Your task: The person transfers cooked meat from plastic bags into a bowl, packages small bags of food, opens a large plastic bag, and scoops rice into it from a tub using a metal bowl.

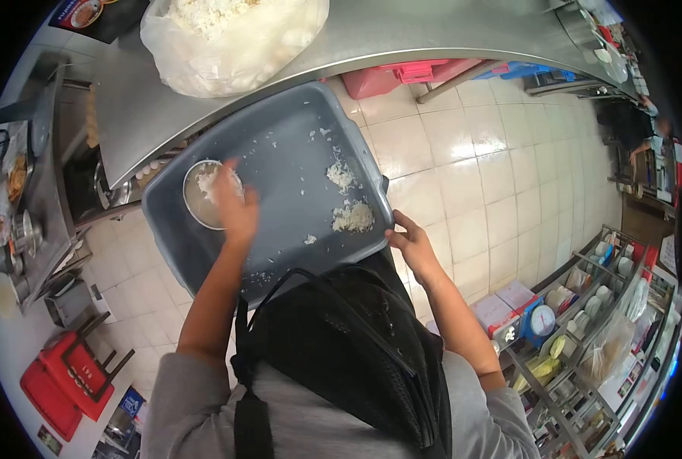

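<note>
A large grey plastic tub (280, 206) is in front of me, partly under the steel counter's edge. Inside it at the left stands a round metal bowl (189, 200) of cloudy liquid with white rice. My left hand (236, 208) reaches over the bowl's right side, its fingers smeared by motion, so I cannot see whether they hold rice. At the tub's near right corner, my right hand (410, 239) grips the rim. Two clumps of rice (352, 217) lie on the tub's right side, with loose grains scattered around.
On the steel counter (402, 34) sits a plastic bag of rice (230, 53). Red containers (379, 82) stand beneath. A shelf rack with a blue scale (541, 320) is at lower right, a red stool (65, 382) at lower left. Another person (636, 126) is far right.
</note>
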Demonstrator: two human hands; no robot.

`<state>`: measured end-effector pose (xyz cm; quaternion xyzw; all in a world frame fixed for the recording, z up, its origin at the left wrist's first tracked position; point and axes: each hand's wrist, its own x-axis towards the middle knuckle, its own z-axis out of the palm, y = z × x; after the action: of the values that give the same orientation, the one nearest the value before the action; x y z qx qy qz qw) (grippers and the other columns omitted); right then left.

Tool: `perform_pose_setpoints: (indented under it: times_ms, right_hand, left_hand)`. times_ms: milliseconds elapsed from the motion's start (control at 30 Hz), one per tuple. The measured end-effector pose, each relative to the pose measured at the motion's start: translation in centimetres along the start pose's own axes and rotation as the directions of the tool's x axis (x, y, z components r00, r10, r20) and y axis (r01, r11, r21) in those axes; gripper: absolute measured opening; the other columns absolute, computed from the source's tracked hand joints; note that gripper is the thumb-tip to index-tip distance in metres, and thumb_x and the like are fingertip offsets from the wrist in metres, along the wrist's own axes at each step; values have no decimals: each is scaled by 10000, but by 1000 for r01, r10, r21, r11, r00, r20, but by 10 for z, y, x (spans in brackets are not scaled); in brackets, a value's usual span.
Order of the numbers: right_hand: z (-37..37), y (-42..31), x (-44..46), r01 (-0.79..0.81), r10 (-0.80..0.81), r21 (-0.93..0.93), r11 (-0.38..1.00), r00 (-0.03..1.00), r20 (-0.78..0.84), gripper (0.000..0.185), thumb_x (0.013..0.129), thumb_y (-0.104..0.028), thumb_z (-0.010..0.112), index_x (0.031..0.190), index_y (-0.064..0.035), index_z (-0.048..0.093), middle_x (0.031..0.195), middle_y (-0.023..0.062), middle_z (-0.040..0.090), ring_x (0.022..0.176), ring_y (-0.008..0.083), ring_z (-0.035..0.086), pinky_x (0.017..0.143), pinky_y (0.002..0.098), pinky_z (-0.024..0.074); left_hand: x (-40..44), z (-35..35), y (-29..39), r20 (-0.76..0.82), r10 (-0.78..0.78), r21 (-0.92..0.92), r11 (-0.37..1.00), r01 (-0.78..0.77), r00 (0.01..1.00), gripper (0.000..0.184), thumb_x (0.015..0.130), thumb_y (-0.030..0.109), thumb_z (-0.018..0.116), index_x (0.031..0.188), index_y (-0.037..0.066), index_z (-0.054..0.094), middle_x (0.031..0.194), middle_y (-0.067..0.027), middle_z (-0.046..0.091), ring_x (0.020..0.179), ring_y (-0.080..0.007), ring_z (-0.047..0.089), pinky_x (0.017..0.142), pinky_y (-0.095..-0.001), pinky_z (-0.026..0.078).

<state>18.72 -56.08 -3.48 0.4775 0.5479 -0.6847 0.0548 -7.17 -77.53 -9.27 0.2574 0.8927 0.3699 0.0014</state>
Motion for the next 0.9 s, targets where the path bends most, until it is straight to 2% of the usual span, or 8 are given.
perform_pose_setpoints:
  times_ms: [100,200,367,500,600,667,767,900]
  right_hand:
    - [0,-7,-8,-71,71,0,997,997,35,652,878,-122,613,1417,67,299,1305,219,515,1071,222,578,976,324,406]
    - [3,-14,-13,-59,57,45,997,997,49,671,880,-111,608,1431,62,269,1373,203,466,1135,239,554,1040,352,349]
    - [3,-18,-14,-80,71,101,992,993,90,702,875,-101,614,1449,43,238,1321,235,496,1151,244,536,1045,354,341]
    - [3,-9,-12,-64,58,66,996,994,90,719,879,-98,616,1465,17,215,1287,247,516,1178,245,510,1047,350,337]
    - [3,-9,-10,-72,56,126,989,991,123,717,882,-89,612,1467,13,211,1294,244,510,1193,247,498,1050,347,334]
    - [4,-12,-12,-53,31,164,985,991,131,730,878,-84,612,1472,7,199,1307,245,497,1195,245,494,1055,343,328]
    - [-1,-6,-11,-68,36,221,973,989,146,748,872,-77,612,1479,-1,181,1302,242,501,1201,236,485,1058,344,321]
    - [1,-4,-14,-72,30,255,964,986,166,768,867,-70,610,1486,-12,160,1307,235,496,1212,236,472,1053,346,320]
  left_hand:
    - [36,68,10,465,189,-45,981,-190,865,577,758,7,584,1315,63,445,1354,-142,453,1256,-343,401,1044,-424,336]
    - [75,146,8,351,30,73,996,-59,936,606,759,51,599,1337,41,415,1340,-131,450,1235,-328,414,1025,-421,356]
    - [31,157,60,557,-142,316,947,-51,818,687,660,52,697,1284,6,413,1257,-129,453,1183,-303,428,971,-392,397]
    - [-76,129,68,733,192,-127,981,-146,652,574,623,-64,640,1172,54,519,1193,-161,505,1138,-359,477,923,-436,429]
    - [-76,113,47,740,146,-196,980,4,657,548,615,-72,629,1140,66,550,1166,-181,523,1087,-388,511,920,-442,439]
    - [-71,100,10,736,70,-64,997,-34,673,582,641,-61,626,1200,39,498,1203,-204,512,1095,-393,514,948,-430,435]
    - [-81,69,-6,826,-301,233,952,198,477,673,671,-34,638,1298,16,400,1238,-239,491,1160,-396,486,991,-429,411]
    - [-113,102,3,823,-219,148,973,175,524,779,696,18,672,1375,1,291,1290,-273,450,1232,-406,438,1026,-427,385]
